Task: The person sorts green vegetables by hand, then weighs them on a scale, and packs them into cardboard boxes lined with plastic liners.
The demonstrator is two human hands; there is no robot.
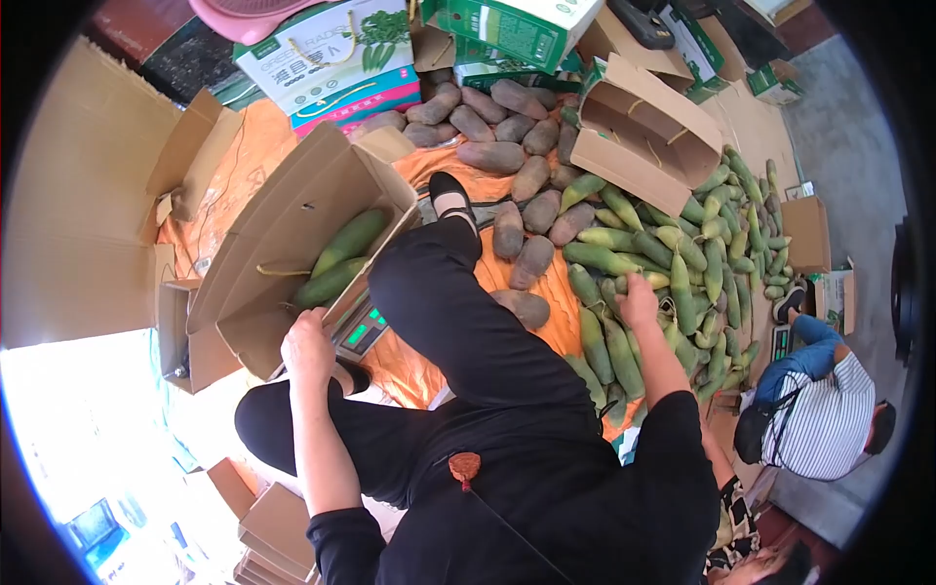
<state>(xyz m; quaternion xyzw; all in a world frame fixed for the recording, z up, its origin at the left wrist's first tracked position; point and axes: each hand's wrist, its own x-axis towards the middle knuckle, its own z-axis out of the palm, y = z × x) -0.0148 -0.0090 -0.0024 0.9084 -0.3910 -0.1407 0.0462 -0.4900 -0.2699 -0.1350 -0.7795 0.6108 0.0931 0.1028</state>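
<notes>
My left hand (308, 346) grips the near edge of an open cardboard box (268, 219) on my left. Inside that box lie two green radishes (351, 241), side by side. The box sits over a scale with a lit green display (363, 329). My right hand (639, 300) is down at the near side of a large pile of green radishes (682, 255). Its fingers are curled round the end of one green radish (613, 293), though the grip is partly hidden.
Brownish-purple root vegetables (492, 156) lie on an orange sheet (546, 292) ahead. Printed gift boxes (331, 68) stand behind them. Another open box (648, 132) rests by the pile. A person in a striped shirt (824, 414) is at the far right; another is at lower right.
</notes>
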